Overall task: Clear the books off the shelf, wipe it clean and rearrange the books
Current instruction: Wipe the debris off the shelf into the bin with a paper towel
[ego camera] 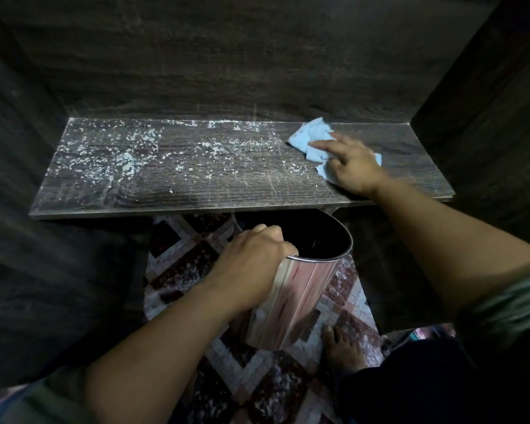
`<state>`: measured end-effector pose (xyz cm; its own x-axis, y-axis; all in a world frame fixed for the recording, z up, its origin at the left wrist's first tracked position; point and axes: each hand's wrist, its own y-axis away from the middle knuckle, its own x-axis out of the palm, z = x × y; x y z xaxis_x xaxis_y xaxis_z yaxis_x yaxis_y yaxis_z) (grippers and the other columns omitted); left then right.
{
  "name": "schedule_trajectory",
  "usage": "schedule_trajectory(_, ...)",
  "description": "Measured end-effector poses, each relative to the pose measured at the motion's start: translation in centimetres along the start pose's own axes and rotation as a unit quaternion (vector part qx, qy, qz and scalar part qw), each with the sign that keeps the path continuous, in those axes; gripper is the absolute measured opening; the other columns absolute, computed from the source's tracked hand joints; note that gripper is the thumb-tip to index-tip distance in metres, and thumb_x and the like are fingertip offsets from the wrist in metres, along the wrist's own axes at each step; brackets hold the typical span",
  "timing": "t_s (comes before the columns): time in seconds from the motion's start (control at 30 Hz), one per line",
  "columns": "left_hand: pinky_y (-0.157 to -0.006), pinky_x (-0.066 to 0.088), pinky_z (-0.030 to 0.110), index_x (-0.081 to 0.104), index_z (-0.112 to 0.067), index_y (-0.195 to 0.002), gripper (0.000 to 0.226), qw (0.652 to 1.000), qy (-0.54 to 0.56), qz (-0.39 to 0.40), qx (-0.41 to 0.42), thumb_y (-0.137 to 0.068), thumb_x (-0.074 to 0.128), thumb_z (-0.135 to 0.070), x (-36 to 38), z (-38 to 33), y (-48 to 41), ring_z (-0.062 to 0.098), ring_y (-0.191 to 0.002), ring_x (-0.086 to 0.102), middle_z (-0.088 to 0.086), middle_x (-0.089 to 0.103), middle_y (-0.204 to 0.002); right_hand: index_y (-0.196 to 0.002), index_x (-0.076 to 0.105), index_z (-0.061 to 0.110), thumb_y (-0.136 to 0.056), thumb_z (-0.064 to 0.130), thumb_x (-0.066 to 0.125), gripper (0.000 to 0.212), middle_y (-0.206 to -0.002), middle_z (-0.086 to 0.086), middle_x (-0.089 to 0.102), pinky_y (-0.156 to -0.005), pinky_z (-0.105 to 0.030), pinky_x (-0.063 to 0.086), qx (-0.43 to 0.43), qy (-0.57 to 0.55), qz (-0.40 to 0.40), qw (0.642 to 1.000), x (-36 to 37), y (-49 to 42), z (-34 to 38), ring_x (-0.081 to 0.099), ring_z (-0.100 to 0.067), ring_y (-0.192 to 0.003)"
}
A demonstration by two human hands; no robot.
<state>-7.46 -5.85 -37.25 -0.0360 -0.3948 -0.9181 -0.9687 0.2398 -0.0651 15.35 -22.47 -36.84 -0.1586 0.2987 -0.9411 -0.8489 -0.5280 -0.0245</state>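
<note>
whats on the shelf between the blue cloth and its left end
Only scattered white crumbs on the shelf, left of the blue cloth; the head view shows it.

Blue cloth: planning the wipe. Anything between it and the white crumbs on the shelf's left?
Nothing visible: between the blue cloth under the right hand and the white crumbs, the shelf bears only specks. The left hand grips the metal bin.

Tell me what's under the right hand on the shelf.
A crumpled blue cloth lies under the right hand, on the shelf. The part beneath the palm is hidden.
</note>
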Motion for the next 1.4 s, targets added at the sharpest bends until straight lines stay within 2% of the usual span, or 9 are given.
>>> schedule_trajectory(0.27, -0.081, 0.041, 0.028, 0.066, -0.03, -0.118, 0.044, 1.0, -0.003, 0.009, -0.002, -0.082, 0.061, -0.003, 0.0, -0.5, 0.3, 0.018, -0.097, 0.05, -0.005, 0.054, -0.097, -0.122, 0.064, 0.037, -0.073, 0.02, 0.038, 0.057, -0.138, -0.003, 0.051, -0.11, -0.046, 0.03, -0.083, -0.045, 0.04, 0.995, 0.4, 4.6, 1.7, 0.041, -0.026, -0.129)
schedule_trajectory(0.37, -0.078, 0.046, 0.03, 0.069, -0.03, -0.109, 0.042, 1.0, 0.002, 0.002, -0.001, -0.078, 0.063, -0.001, -0.1, -0.4, 0.7, 0.019, -0.093, 0.051, -0.005, 0.054, -0.091, -0.119, 0.067, 0.025, -0.08, 0.001, 0.044, 0.051, -0.129, -0.006, 0.054, -0.11, -0.022, 0.023, -0.083, -0.107, 0.007, 0.991, -0.1, 6.3, 1.7, 0.041, -0.013, -0.126)
schedule_trajectory(0.47, -0.076, 0.045, 0.029, 0.07, -0.03, -0.105, 0.04, 1.0, 0.003, -0.009, 0.003, -0.078, 0.065, 0.0, -0.2, -0.2, 0.8, 0.018, -0.09, 0.051, -0.006, 0.054, -0.09, -0.122, 0.065, 0.019, -0.079, 0.001, 0.042, 0.052, -0.126, -0.01, 0.052, -0.106, -0.009, 0.023, -0.039, -0.173, -0.107, 0.978, -1.8, 6.5, 0.8, 0.045, -0.015, -0.121)
schedule_trajectory(0.57, -0.077, 0.043, 0.028, 0.069, -0.031, -0.106, 0.037, 1.0, 0.007, -0.012, 0.005, -0.082, 0.062, -0.003, -0.2, 0.1, 1.1, 0.017, -0.091, 0.05, -0.008, 0.054, -0.09, -0.129, 0.061, 0.024, -0.084, 0.012, 0.044, 0.049, -0.134, -0.011, 0.048, -0.112, -0.026, 0.029, 0.063, -0.147, -0.202, 0.966, -3.6, 5.3, -1.6, 0.045, -0.023, -0.125)
schedule_trajectory(0.67, -0.078, 0.043, 0.029, 0.068, -0.03, -0.106, 0.033, 1.0, 0.014, -0.005, 0.008, -0.085, 0.059, -0.006, -0.3, 0.4, 1.4, 0.016, -0.093, 0.049, -0.008, 0.053, -0.092, -0.143, 0.04, 0.036, -0.094, 0.047, 0.037, 0.051, -0.154, -0.009, 0.029, -0.115, -0.046, 0.021, 0.237, 0.005, -0.106, 0.966, -3.0, 4.9, -4.5, 0.029, -0.031, -0.139)
schedule_trajectory(0.73, -0.079, 0.043, 0.03, 0.068, -0.03, -0.106, 0.032, 1.0, 0.023, 0.0, 0.006, -0.086, 0.057, -0.007, -0.4, 0.5, 1.6, 0.016, -0.093, 0.048, -0.007, 0.052, -0.093, -0.147, 0.03, 0.037, -0.093, 0.057, 0.03, 0.057, -0.159, -0.011, 0.018, -0.115, -0.052, 0.017, 0.263, 0.059, -0.068, 0.961, -1.2, 5.3, -5.3, 0.021, -0.034, -0.143)
schedule_trajectory(0.87, -0.081, 0.043, 0.03, 0.066, -0.031, -0.111, 0.034, 1.0, 0.019, 0.006, 0.004, -0.087, 0.056, -0.008, -0.3, 0.6, 1.8, 0.017, -0.095, 0.048, -0.006, 0.052, -0.095, -0.148, 0.03, 0.035, -0.098, 0.046, 0.033, 0.05, -0.158, -0.014, 0.018, -0.112, -0.05, 0.02, 0.23, 0.069, -0.097, 0.966, 0.2, 5.0, -3.1, 0.025, -0.037, -0.14)
schedule_trajectory(1.03, -0.082, 0.044, 0.031, 0.066, -0.033, -0.115, 0.04, 1.0, 0.019, 0.014, 0.006, -0.086, 0.055, -0.007, 0.0, 0.2, 2.4, 0.016, -0.096, 0.049, -0.007, 0.053, -0.096, -0.145, 0.037, 0.034, -0.089, 0.046, 0.029, 0.058, -0.155, -0.015, 0.026, -0.108, -0.044, 0.028, 0.1, 0.074, -0.053, 0.991, 1.3, 5.3, 0.1, 0.032, -0.037, -0.136)
schedule_trajectory(1.4, -0.073, 0.045, 0.03, 0.069, -0.03, -0.102, 0.025, 0.999, 0.033, 0.014, 0.021, -0.083, 0.062, -0.015, -0.3, 1.1, 2.0, 0.018, -0.086, 0.051, -0.006, 0.053, -0.087, -0.125, 0.061, 0.036, -0.087, 0.003, 0.046, 0.052, -0.152, 0.0, 0.037, -0.117, -0.041, 0.022, -0.008, -0.099, 0.014, 0.995, 0.9, 2.8, 2.7, 0.031, -0.024, -0.14)
